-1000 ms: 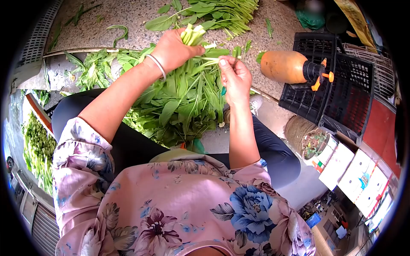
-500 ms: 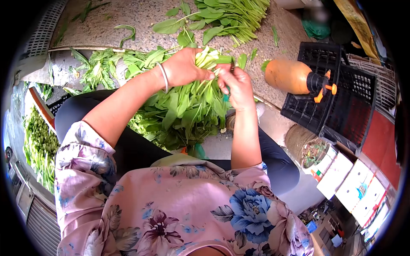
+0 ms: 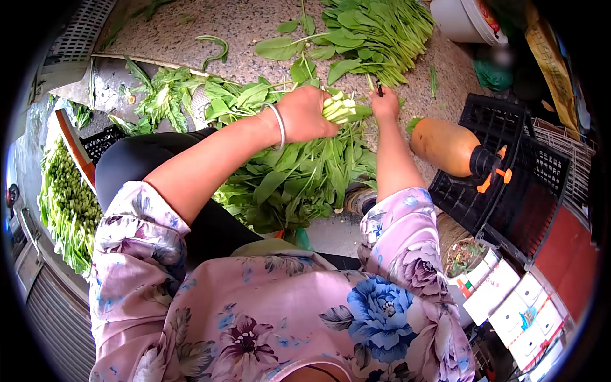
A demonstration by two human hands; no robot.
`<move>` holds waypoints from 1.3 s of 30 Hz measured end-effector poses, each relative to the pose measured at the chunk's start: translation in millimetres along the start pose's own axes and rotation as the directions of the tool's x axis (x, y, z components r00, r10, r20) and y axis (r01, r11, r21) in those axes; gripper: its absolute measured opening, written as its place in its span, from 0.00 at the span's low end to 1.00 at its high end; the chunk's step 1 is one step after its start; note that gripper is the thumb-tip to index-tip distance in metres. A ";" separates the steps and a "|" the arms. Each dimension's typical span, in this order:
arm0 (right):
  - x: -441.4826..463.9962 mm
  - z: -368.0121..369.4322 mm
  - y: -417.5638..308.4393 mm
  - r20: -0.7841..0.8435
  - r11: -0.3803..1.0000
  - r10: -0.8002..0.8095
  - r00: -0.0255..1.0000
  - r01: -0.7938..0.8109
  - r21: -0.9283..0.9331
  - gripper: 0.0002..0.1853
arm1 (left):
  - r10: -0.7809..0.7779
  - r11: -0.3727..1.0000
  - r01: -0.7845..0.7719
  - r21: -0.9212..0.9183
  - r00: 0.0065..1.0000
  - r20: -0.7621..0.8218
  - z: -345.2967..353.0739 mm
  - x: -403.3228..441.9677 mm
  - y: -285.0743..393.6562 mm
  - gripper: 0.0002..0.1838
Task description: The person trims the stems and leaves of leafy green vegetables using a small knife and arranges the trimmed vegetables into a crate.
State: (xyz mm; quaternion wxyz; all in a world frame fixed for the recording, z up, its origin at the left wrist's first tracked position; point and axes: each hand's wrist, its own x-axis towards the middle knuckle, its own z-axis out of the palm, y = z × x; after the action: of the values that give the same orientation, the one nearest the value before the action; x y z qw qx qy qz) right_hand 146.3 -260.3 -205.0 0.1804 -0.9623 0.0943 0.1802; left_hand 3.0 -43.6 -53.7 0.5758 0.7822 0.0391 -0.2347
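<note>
My left hand (image 3: 307,114), a bangle at its wrist, is closed around a bunch of leafy greens (image 3: 340,108), its pale cut stem ends pointing right. My right hand (image 3: 386,105) is closed on a small dark knife (image 3: 380,90), mostly hidden in the fingers. Its fingertips are at the near stem ends of a pile of leafy greens (image 3: 375,32) on the stone slab (image 3: 254,22). A thin stem shows beside the knife; whether the fingers pinch it I cannot tell. Below both hands lies a heap of loose leaves (image 3: 286,178), between my knees.
An orange spray bottle (image 3: 445,146) lies on its side to the right, against black plastic crates (image 3: 490,165). A white bucket (image 3: 461,22) stands at the back right. Leaf scraps (image 3: 162,102) lie to the left, near a container of packed green stems (image 3: 67,197).
My right hand has moved away from the bunch, right and forward to the pile on the slab. My left hand keeps hold of the bunch. The camera view has shifted.
</note>
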 end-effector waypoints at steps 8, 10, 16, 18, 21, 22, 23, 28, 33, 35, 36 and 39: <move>-50.6 22.4 23.7 -0.023 0.700 -0.153 0.988 0.125 0.704 0.08 | -0.014 0.982 -0.009 0.188 0.993 0.121 2.6 -7.1 14.4 0.21; -74.2 15.1 26.4 -0.030 0.772 -0.119 0.992 0.111 0.625 0.07 | 0.039 0.955 -0.068 0.290 0.994 0.106 4.8 -7.5 13.6 0.26; -162.7 -46.6 1.4 -0.048 0.673 -0.191 0.980 0.166 0.720 0.07 | 0.083 0.786 -0.064 0.615 0.997 -0.002 10.9 -11.4 13.3 0.21; -182.0 -69.0 -4.6 -0.040 0.620 -0.262 0.964 0.200 0.758 0.07 | 0.222 0.802 -0.136 0.582 0.972 -0.077 14.0 -14.0 13.9 0.20; -198.4 -91.5 -15.5 -0.039 0.516 -0.377 0.925 0.245 0.821 0.06 | 0.421 0.831 -0.365 0.421 0.906 -0.047 18.3 -13.1 16.5 0.17; -201.4 -99.5 -17.3 0.063 0.458 -0.382 0.922 0.129 0.879 0.06 | 0.508 0.803 -0.438 0.404 0.858 -0.081 22.1 -12.8 17.5 0.14; -203.2 -103.6 -17.9 0.166 0.399 -0.394 0.904 0.005 0.917 0.07 | 0.510 0.802 -0.440 0.403 0.856 -0.081 24.0 -12.4 17.9 0.14; -208.5 -98.9 -28.3 0.107 0.256 -0.393 0.913 -0.003 0.967 0.10 | 0.294 0.953 -0.288 0.093 0.954 -0.059 19.1 -9.3 19.5 0.13; -215.1 -105.6 -37.4 0.163 0.140 -0.407 0.899 -0.114 0.983 0.16 | 0.159 0.979 -0.164 -0.122 0.986 -0.055 13.3 -8.1 20.4 0.15; -211.8 -104.2 -34.6 0.165 0.327 -0.484 0.859 0.003 0.945 0.16 | 0.176 0.970 -0.183 -0.158 0.983 -0.061 11.6 -9.1 22.3 0.16; -211.9 -103.8 -35.7 0.168 0.328 -0.485 0.858 0.001 0.945 0.16 | 0.160 0.975 -0.167 -0.148 0.985 -0.059 9.2 -12.7 27.6 0.16; -211.7 -100.1 -39.2 0.195 0.379 -0.480 0.855 0.002 0.925 0.15 | 0.128 0.983 -0.134 -0.125 0.990 -0.054 8.8 -9.7 24.4 0.15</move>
State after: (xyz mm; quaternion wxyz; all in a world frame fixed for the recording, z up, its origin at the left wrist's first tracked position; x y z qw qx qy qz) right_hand -6.9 -237.9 -25.0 0.7087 -0.6472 -0.0132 0.2807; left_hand -0.3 -57.8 -30.1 0.6380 0.7496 0.0160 -0.1754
